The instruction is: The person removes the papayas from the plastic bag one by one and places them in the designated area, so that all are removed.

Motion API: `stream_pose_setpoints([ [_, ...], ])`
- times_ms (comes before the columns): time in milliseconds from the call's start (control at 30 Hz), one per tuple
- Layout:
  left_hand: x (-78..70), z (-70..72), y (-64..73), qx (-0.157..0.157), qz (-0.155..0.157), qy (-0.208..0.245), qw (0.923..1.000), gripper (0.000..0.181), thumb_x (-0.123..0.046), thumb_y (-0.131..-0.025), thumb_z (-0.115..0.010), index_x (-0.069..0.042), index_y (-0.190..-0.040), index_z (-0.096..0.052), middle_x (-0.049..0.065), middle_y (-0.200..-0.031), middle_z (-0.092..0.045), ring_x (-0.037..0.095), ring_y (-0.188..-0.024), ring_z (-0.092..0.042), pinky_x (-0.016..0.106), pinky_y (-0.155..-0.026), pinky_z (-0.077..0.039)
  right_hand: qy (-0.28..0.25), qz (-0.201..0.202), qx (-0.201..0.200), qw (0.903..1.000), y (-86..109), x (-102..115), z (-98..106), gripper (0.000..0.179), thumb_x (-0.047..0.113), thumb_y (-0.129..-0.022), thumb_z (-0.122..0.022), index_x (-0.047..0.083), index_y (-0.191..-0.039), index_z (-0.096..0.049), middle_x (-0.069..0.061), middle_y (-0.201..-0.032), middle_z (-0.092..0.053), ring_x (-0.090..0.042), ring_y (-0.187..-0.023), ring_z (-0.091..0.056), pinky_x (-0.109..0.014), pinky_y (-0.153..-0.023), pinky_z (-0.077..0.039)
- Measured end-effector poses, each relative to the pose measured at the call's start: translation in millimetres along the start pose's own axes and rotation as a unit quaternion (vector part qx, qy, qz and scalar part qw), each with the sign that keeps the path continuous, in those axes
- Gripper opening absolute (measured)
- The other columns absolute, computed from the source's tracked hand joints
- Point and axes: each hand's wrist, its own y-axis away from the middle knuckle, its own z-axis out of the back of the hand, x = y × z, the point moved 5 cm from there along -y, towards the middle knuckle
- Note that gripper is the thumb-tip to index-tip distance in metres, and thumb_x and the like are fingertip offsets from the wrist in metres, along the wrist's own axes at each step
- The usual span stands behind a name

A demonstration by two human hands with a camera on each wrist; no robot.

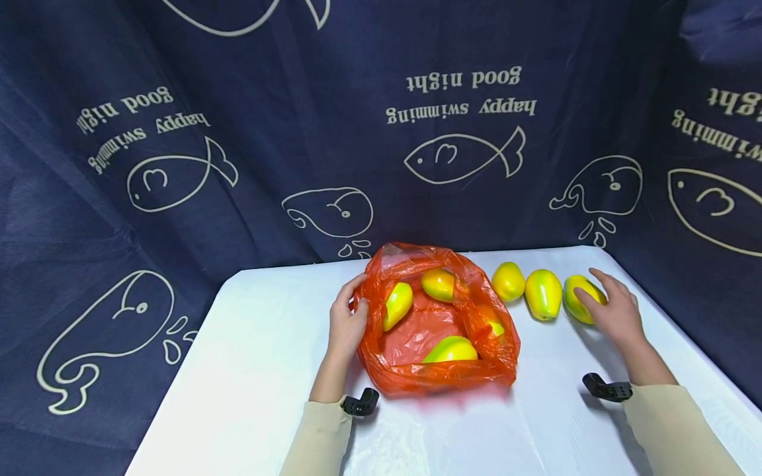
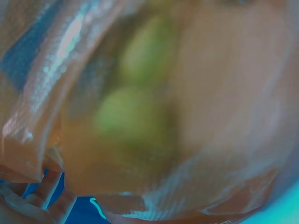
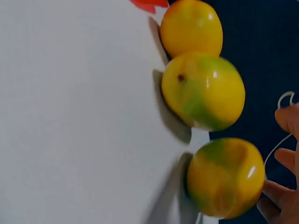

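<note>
A red plastic bag (image 1: pixel 417 380) stands on the table with its mouth spread, and several yellow-green mangoes lie inside, among them one mango (image 1: pixel 452 348) near the front. At the bag's left rim my left hand (image 1: pixel 346 324) pinches the film between thumb and fingers. In the left wrist view the see-through film covers most of the picture, the mangoes (image 2: pixel 133 116) blurred behind it. On the right, my right hand (image 1: pixel 619 314) reaches around the outermost mango (image 3: pixel 226 179), thumb overlapping it in the head view, fingers spread on its far side.
Two more mangoes, a middle one (image 1: pixel 544 294) and one (image 1: pixel 508 281) beside the bag, sit in a row with the outermost. The white table (image 1: pixel 238 370) ends at a dark blue curtain (image 1: pixel 333 132) printed with fish and whales. Both wrists wear black camera mounts.
</note>
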Motion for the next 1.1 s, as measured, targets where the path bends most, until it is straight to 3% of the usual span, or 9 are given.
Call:
stream_pose_setpoints([
  [200,0.0,1.7,-0.1,-0.003,-0.012,-0.01,0.9999,0.047,0.0,-0.095,-0.05,-0.018,-0.137,-0.06,0.002,-0.144,-0.057,0.026,-0.134,-0.051,0.05,-0.113,-0.043,-0.006,0.031,-0.046,0.9984,6.4,25.5,4.6,0.063,0.036,-0.101,-0.047,0.008,-0.156,-0.031,-0.028,-0.161,-0.024,-0.052,-0.146,-0.019,-0.068,-0.115,-0.021],
  [500,-0.6,4.6,-1.0,-0.012,-0.002,-0.016,0.9998,0.047,0.0,-0.095,-0.05,-0.018,-0.137,-0.06,0.002,-0.144,-0.057,0.025,-0.136,-0.05,0.048,-0.113,-0.043,-0.081,0.1,-0.086,0.988,28.7,96.4,3.4,0.057,0.026,-0.099,-0.053,0.015,-0.154,-0.039,-0.018,-0.16,-0.035,-0.046,-0.146,-0.026,-0.069,-0.115,-0.024],
  [667,-0.9,4.5,-0.7,-0.012,-0.001,-0.015,0.9998,0.047,0.0,-0.095,-0.05,-0.018,-0.137,-0.06,0.002,-0.144,-0.057,0.025,-0.136,-0.05,0.049,-0.113,-0.043,-0.109,0.139,-0.084,0.9807,42.2,128.6,-1.9,0.057,0.023,-0.097,-0.058,0.021,-0.152,-0.042,-0.012,-0.16,-0.038,-0.041,-0.146,-0.03,-0.071,-0.11,-0.029],
  [833,-1.0,4.8,-1.2,-0.013,-0.002,-0.013,0.9998,0.047,-0.001,-0.095,-0.05,-0.019,-0.138,-0.06,0.003,-0.145,-0.056,0.026,-0.136,-0.05,0.049,-0.113,-0.044,-0.15,0.15,-0.07,0.9747,54.0,152.4,-11.8,0.056,0.021,-0.097,-0.059,0.023,-0.151,-0.045,-0.011,-0.158,-0.041,-0.038,-0.145,-0.033,-0.071,-0.11,-0.031],
  [1100,-1.9,5.4,-1.2,-0.016,-0.001,-0.014,0.9998,0.047,-0.002,-0.096,-0.05,-0.019,-0.138,-0.06,0.002,-0.144,-0.056,0.026,-0.135,-0.05,0.049,-0.113,-0.044,-0.19,0.165,-0.041,0.967,66.5,179.0,-35.6,0.053,0.018,-0.095,-0.063,0.02,-0.146,-0.05,-0.01,-0.152,-0.047,-0.031,-0.138,-0.042,-0.059,-0.111,-0.038],
])
